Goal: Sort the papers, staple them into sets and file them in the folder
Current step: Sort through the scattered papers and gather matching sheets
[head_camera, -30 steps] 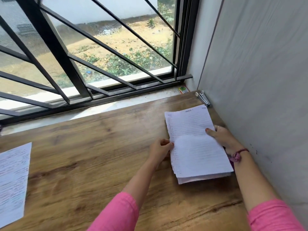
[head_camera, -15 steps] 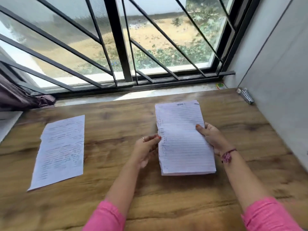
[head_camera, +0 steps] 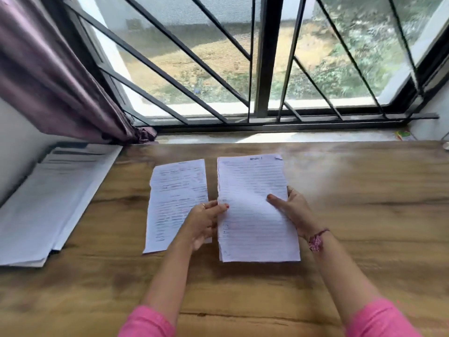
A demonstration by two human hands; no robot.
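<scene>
A stack of lined handwritten papers (head_camera: 252,227) lies in the middle of the wooden table (head_camera: 364,227). My left hand (head_camera: 205,221) grips its left edge, thumb on top. My right hand (head_camera: 294,210) grips its right edge, thumb pressed on the top sheet. Just left of the stack lies a single handwritten sheet (head_camera: 173,198), partly under my left hand. A large white folder or pile of printed sheets (head_camera: 48,203) rests at the table's far left against the wall; I cannot tell which.
A barred window (head_camera: 262,69) runs along the table's far edge, with a purple curtain (head_camera: 48,76) bunched at the left. A small green and yellow item (head_camera: 404,135) sits on the sill at the far right. A wall stands at the left.
The stack in both hands has travelled left along the table, from the right wall to beside the single sheet. The stapler at the right corner has left the view; the left pile has appeared.
</scene>
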